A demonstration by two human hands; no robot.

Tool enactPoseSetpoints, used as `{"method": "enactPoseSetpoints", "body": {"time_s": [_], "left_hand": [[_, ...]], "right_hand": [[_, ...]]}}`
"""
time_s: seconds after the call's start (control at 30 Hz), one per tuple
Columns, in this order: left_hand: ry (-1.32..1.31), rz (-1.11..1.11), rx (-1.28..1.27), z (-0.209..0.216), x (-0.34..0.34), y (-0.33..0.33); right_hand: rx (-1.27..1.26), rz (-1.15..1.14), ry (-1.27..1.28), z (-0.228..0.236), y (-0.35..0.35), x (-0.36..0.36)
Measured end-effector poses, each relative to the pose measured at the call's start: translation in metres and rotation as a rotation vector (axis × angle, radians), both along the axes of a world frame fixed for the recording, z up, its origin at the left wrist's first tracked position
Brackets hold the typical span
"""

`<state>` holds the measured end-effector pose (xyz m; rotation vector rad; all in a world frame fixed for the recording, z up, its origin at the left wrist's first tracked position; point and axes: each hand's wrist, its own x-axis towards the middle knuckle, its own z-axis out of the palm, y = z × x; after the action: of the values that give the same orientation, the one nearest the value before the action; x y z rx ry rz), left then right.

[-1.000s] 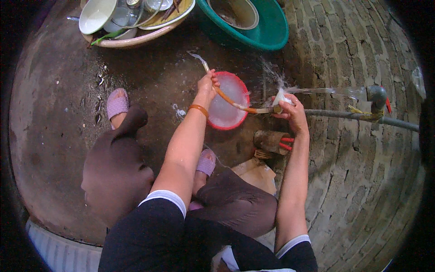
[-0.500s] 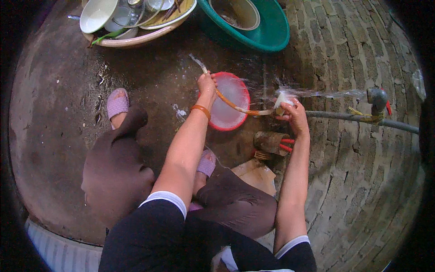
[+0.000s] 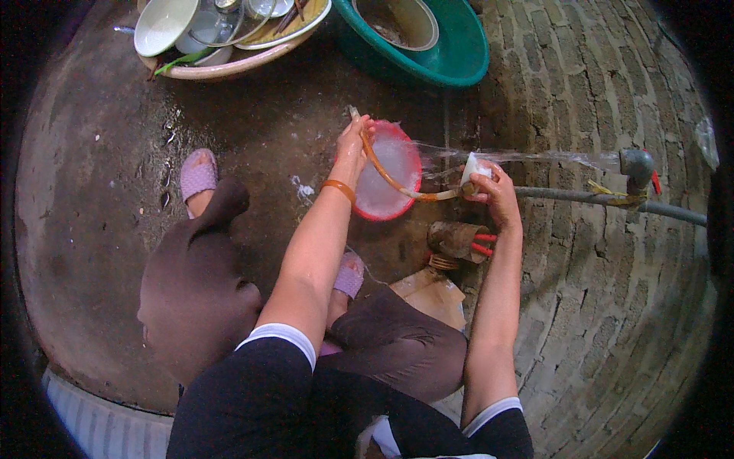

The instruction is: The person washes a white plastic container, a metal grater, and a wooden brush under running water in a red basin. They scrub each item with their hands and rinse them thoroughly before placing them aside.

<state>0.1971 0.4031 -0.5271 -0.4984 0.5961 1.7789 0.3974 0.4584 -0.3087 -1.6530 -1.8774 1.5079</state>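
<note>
My left hand (image 3: 353, 144) is closed round the free end of an orange-brown hose (image 3: 390, 182), over the left rim of a red basin (image 3: 417, 183) of cloudy water. Near the basin's right side, my right hand (image 3: 495, 193) grips a white funnel-like fitting (image 3: 469, 177) at the hose's other end. From a grey tap (image 3: 636, 164) on the right, a jet of water (image 3: 558, 157) shoots left, passing just above the fitting and falling into the basin. What the fingers of my right hand cover is hidden.
A wide basin (image 3: 222, 71) of bowls and dishes stands at the far left, beside a green tub (image 3: 466, 69) with a pot inside. A grey pipe (image 3: 673, 212) runs from the brick wall (image 3: 604, 306). A holder with red-handled utensils (image 3: 459, 240) lies below the red basin.
My left hand has shifted slightly up and right with the hose end, and water no longer spurts from it. The fitting has dropped just below the jet, so the splash there is gone.
</note>
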Motion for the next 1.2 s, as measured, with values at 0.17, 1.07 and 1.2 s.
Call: {"method": "enactPoseSetpoints", "body": {"time_s": [0.17,1.07,1.2], "left_hand": [[-0.105,0.072,0.069,-0.001,0.002,-0.001],[-0.115,-0.003,0.123,0.011,-0.022,-0.007],[-0.198,-0.04,0.206,0.011,-0.026,-0.011]], "right_hand": [[0.011,-0.022,0.015,-0.001,-0.001,0.0],[0.016,0.017,0.032,-0.006,-0.002,-0.01],[0.0,-0.013,0.035,-0.005,-0.001,-0.008]]}}
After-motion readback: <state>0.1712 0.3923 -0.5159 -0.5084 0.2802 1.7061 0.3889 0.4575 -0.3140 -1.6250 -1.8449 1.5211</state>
